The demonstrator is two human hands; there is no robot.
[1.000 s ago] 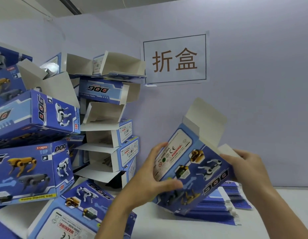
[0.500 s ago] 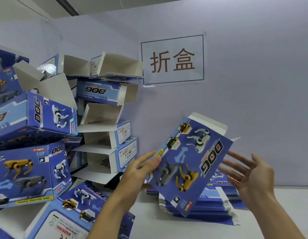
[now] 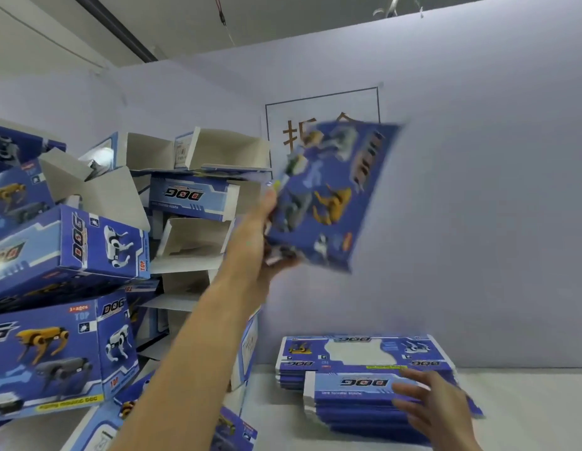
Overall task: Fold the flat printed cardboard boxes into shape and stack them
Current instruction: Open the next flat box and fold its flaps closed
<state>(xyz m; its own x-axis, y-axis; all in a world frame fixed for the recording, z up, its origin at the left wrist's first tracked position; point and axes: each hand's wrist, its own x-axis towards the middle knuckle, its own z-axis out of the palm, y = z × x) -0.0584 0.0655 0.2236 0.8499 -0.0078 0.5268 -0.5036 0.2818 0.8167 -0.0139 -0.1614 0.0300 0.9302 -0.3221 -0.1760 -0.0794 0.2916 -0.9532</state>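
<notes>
Left hand (image 3: 267, 236) raised, fingers clamped on a blurred folded dog box (image 3: 328, 193) beside the heap of folded boxes (image 3: 97, 242); right hand (image 3: 436, 408), fingers spread, rests on the flat stack (image 3: 354, 356) on the desk (image 3: 527, 408).

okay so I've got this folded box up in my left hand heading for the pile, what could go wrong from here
The pile of folded boxes already leans, with open flaps sticking out, so one more could slide off or bring others down. The folded box is held by one edge in your left hand, so it may slip. Your right hand could nudge the flat stack.
</notes>
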